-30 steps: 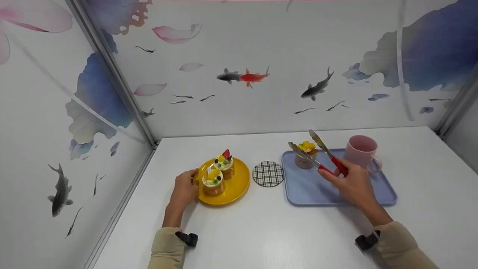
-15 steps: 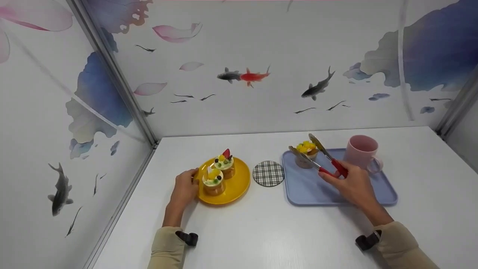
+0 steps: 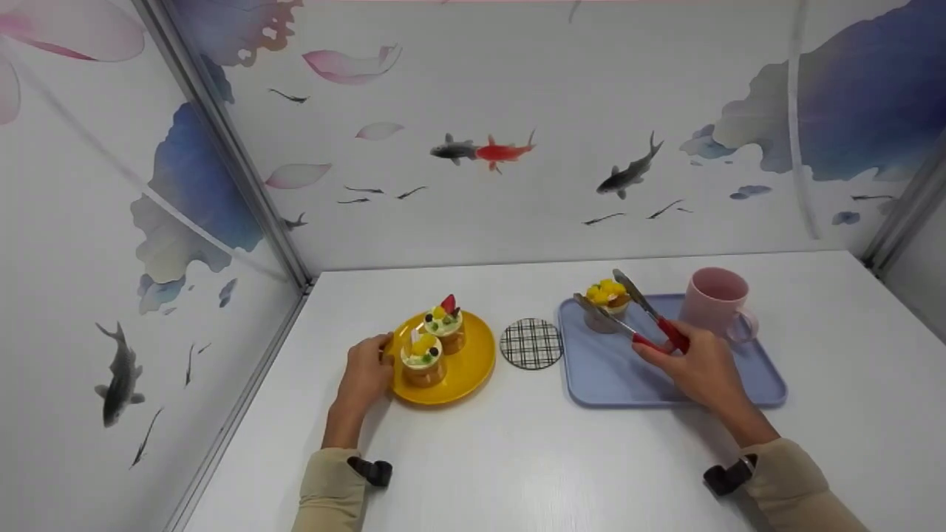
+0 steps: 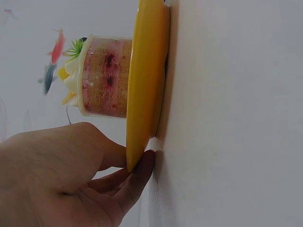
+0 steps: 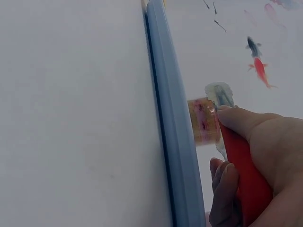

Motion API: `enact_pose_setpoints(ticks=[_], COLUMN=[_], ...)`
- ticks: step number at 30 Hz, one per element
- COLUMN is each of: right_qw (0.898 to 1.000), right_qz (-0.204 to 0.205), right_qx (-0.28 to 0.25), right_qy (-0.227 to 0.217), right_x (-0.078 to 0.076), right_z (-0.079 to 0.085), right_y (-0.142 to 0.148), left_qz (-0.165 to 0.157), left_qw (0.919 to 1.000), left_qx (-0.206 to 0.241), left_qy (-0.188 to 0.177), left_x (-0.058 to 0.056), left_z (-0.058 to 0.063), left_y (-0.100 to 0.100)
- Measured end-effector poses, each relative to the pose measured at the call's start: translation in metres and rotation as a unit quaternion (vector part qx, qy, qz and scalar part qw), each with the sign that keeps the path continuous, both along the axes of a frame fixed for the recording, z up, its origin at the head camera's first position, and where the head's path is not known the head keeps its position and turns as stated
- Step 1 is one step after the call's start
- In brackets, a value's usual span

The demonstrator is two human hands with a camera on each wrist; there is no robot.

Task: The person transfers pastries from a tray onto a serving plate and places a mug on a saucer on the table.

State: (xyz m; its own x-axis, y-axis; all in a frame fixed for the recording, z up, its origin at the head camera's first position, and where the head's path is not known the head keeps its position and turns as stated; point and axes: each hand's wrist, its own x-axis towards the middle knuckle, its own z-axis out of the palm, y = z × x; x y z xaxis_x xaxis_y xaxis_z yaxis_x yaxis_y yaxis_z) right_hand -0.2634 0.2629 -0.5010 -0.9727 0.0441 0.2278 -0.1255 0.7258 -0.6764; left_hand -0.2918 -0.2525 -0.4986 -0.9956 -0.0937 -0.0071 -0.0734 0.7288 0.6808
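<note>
My left hand pinches the left rim of a yellow plate, thumb above and fingers beneath in the left wrist view. On the plate stand two fruit-topped cake cups, the front one with mango and the rear one with a strawberry. My right hand grips red-handled metal tongs. The tongs' spread arms reach either side of a third cake cup, topped with yellow fruit, on a blue tray. In the right wrist view the cup shows partly behind the tongs.
A pink mug stands on the tray's back right, close behind my right hand. Between plate and tray lies a round checked coaster. Printed white panels rise behind and at the left of the white table.
The tongs' tips have lowered slightly around the third cake cup. My left hand and the plate have stayed in place.
</note>
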Motion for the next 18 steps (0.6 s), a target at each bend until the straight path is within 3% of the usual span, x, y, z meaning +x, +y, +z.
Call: enact_pose_setpoints(ticks=[6, 18], right_qw=[0.999, 0.999], right_qz=[0.008, 0.018], right_qx=[0.001, -0.002], right_qy=[-0.031, -0.044], right_x=[0.0000, -0.0005], right_z=[-0.0005, -0.0024], right_y=[0.0012, 0.0026], left_qz=[-0.001, 0.002], left_qw=[1.0000, 0.9999], left_qx=[-0.001, -0.011], left_qy=[0.003, -0.003], left_x=[-0.0001, -0.0009], left_z=[-0.0006, -0.0003], left_y=[0.0000, 0.0011])
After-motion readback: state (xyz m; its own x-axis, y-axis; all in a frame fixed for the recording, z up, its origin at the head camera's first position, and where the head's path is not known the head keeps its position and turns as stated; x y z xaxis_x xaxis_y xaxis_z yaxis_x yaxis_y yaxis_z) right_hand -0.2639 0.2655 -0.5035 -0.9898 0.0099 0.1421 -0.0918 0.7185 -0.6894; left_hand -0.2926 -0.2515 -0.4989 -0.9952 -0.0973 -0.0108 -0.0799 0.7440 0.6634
